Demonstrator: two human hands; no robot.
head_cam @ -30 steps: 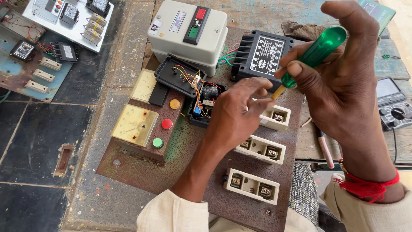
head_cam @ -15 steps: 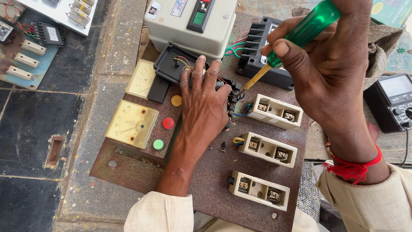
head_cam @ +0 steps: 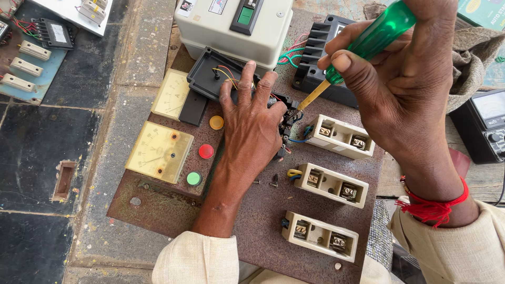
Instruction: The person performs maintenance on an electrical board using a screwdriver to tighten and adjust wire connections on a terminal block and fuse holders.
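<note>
Rusty panel [head_cam: 158, 210]: left hand [head_cam: 252, 131], fingers spread flat over black wired component [head_cam: 286, 118]; right hand [head_cam: 400, 89], fingers gripping green-handled screwdriver [head_cam: 368, 39]; cream rectangular box [head_cam: 231, 26] behind.

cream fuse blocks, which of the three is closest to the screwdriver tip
The top cream fuse block, farthest from the person: the screwdriver tip points down just left of it. The middle one and bottom one lie lower on the board.

The black component [head_cam: 286, 118] is largely covered by the left hand [head_cam: 252, 126]. The screwdriver [head_cam: 368, 44] handle's top is hidden inside the right hand [head_cam: 405, 89]. The multimeter [head_cam: 486, 126] is cut off at the right edge.
</note>
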